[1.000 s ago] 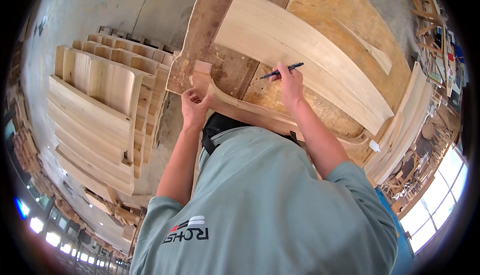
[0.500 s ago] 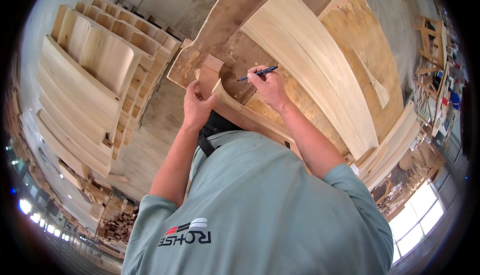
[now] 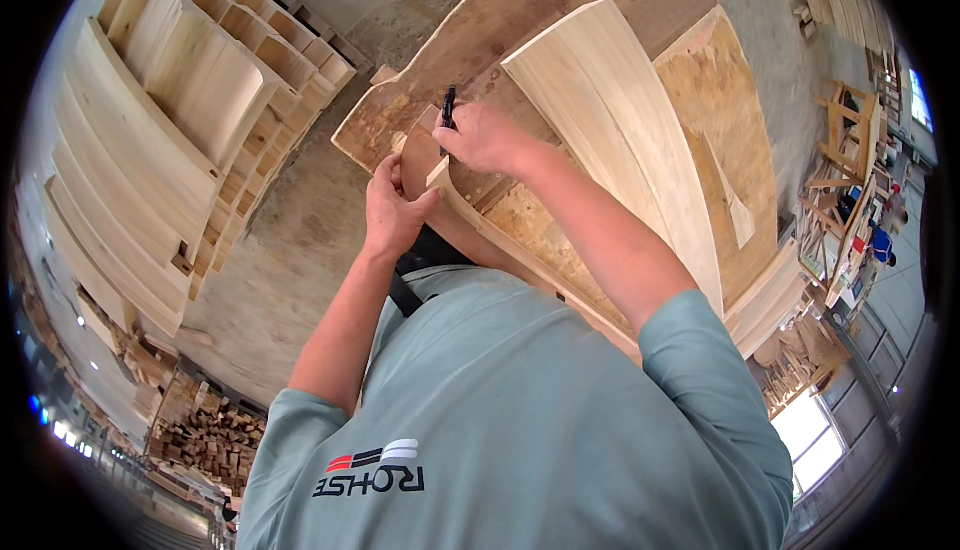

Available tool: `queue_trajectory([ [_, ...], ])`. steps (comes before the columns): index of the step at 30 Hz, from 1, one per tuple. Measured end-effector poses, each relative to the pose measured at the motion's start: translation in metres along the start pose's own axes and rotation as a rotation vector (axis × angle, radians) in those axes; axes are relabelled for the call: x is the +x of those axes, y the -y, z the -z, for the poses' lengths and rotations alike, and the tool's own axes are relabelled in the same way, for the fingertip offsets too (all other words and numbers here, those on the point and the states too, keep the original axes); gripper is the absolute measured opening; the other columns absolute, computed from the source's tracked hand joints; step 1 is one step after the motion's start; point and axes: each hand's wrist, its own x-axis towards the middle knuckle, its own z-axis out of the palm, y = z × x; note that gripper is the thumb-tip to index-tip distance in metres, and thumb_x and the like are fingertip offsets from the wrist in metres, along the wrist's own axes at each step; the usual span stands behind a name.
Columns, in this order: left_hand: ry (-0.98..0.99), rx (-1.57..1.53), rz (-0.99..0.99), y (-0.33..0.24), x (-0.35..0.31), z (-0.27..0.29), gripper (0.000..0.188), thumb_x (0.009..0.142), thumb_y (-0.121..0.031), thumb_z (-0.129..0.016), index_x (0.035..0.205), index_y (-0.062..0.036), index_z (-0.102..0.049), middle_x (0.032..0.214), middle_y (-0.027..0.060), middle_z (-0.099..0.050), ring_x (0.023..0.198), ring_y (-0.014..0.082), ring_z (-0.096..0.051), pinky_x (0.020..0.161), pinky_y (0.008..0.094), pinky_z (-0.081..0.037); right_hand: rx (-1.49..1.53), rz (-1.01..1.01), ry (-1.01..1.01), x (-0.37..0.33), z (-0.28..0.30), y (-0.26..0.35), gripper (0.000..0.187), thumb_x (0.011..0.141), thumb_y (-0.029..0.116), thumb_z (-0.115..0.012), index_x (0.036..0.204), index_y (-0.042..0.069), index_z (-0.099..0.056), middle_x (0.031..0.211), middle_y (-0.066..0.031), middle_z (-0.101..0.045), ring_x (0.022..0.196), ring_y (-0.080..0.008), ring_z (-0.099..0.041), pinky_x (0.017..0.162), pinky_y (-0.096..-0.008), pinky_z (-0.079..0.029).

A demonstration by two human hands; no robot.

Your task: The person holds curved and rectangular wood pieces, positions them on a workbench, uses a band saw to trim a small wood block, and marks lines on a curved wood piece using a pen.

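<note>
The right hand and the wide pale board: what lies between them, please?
In the head view, only a strip of brown tabletop shows between the right hand, which holds a pen, and the board.

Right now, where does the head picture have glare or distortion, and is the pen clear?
Head view, lower right: the window glares almost white; head view, toward the rim: straight edges bend, and the corners are black; head view, upper middle: the dark pen in the right hand looks fairly clear, its tip less so.
</note>
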Motion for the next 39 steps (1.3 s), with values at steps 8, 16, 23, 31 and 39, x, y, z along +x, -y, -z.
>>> queue_trajectory([
  [8,0.043,0.076,0.042,-0.002,0.001,0.003,0.072,0.079,-0.007,-0.08,0.14,0.0054,-0.043,0.107,0.0119,-0.068,0.095,0.0166,-0.066,0.084,0.0313,-0.055,-0.041,-0.001,-0.034,0.007,-0.014,0.008,0.028,0.094,0.019,-0.051,0.099,-0.006,-0.062,0.104,-0.0304,-0.067,0.103,-0.0449,-0.064,0.091,-0.05,-0.051],
  [16,0.043,0.102,0.011,0.0,0.002,0.004,0.072,0.079,-0.007,-0.079,0.139,0.0073,-0.042,0.108,0.013,-0.068,0.095,0.0166,-0.067,0.083,0.0306,-0.055,-0.084,0.038,-0.038,0.009,-0.015,0.005,0.028,0.094,0.017,-0.049,0.101,-0.008,-0.061,0.103,-0.0315,-0.066,0.103,-0.0461,-0.063,0.091,-0.05,-0.052],
  [23,-0.072,0.153,-0.05,0.026,0.004,0.001,0.075,0.072,-0.016,-0.082,0.135,0.0085,-0.049,0.108,0.0201,-0.068,0.096,0.0266,-0.068,0.085,0.0374,-0.055,-0.025,-0.04,0.0,0.007,-0.015,0.008,0.029,0.094,0.018,-0.05,0.102,-0.007,-0.06,0.104,-0.031,-0.066,0.103,-0.0457,-0.063,0.091,-0.0485,-0.051],
  [31,-0.044,0.045,-0.037,0.014,0.003,0.001,0.073,0.072,-0.013,-0.082,0.132,0.0101,-0.05,0.107,0.0214,-0.07,0.096,0.0266,-0.07,0.084,0.0362,-0.056,-0.065,0.006,-0.036,0.007,-0.017,0.005,0.031,0.094,0.02,-0.05,0.102,-0.008,-0.062,0.108,-0.0308,-0.065,0.106,-0.0448,-0.062,0.094,-0.0483,-0.05],
  [39,-0.071,0.074,-0.061,0.02,0.004,0.0,0.071,0.071,-0.011,-0.083,0.131,0.0103,-0.05,0.105,0.0204,-0.071,0.093,0.0255,-0.07,0.084,0.0356,-0.057,-0.127,-0.01,-0.041,0.012,-0.016,0.014,0.034,0.091,0.018,-0.047,0.092,-0.009,-0.067,0.096,-0.0338,-0.067,0.098,-0.0479,-0.065,0.088,-0.0499,-0.053],
])
